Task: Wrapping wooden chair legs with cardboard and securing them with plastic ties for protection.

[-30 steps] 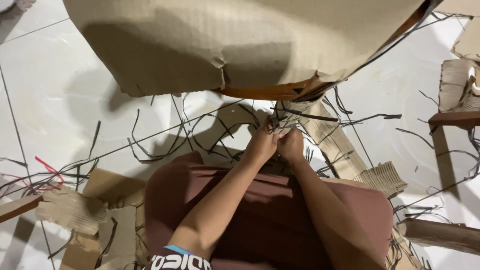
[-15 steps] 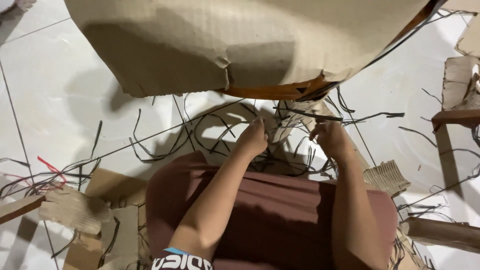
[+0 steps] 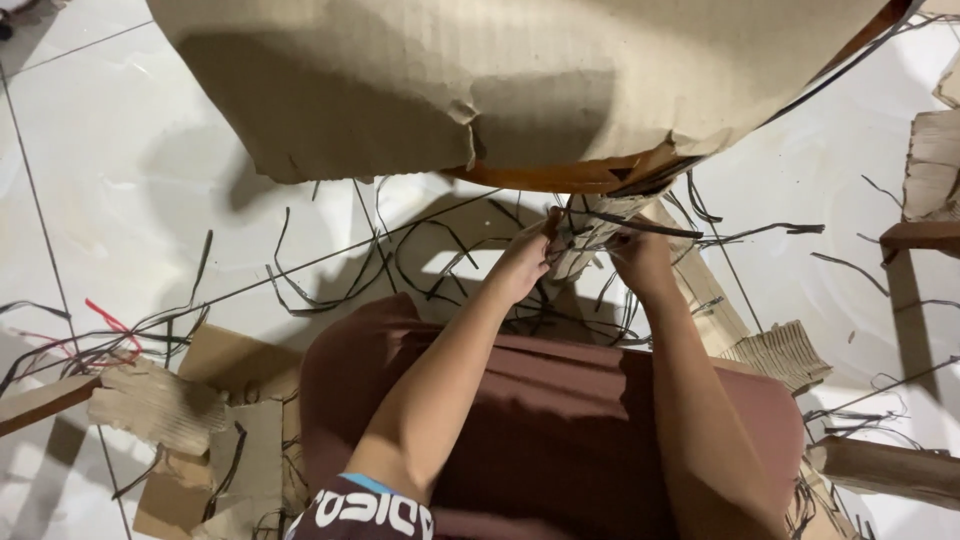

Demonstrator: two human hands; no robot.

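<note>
A large sheet of brown corrugated cardboard [image 3: 500,70] covers an orange object [image 3: 560,175] at the top of the view. Below it stands a cardboard-wrapped leg [image 3: 590,235] bound with thin black straps [image 3: 640,225]. My left hand [image 3: 525,262] grips the leg's left side with fingers closed on the wrapping. My right hand [image 3: 640,258] is at the leg's right side, fingers pinched on a black strap. Both forearms reach out over my maroon-clad lap [image 3: 550,420].
Cut black straps [image 3: 350,270] lie scattered over the white tiled floor [image 3: 130,170]. Torn cardboard pieces [image 3: 160,405] lie at lower left, a ribbed cardboard strip [image 3: 775,350] at right, a wooden piece [image 3: 925,235] at far right, and a red strap [image 3: 115,325] at left.
My right hand, which had swung out to the right half a second ago, has come back to the wrapped leg. The view has shifted slightly down and left.
</note>
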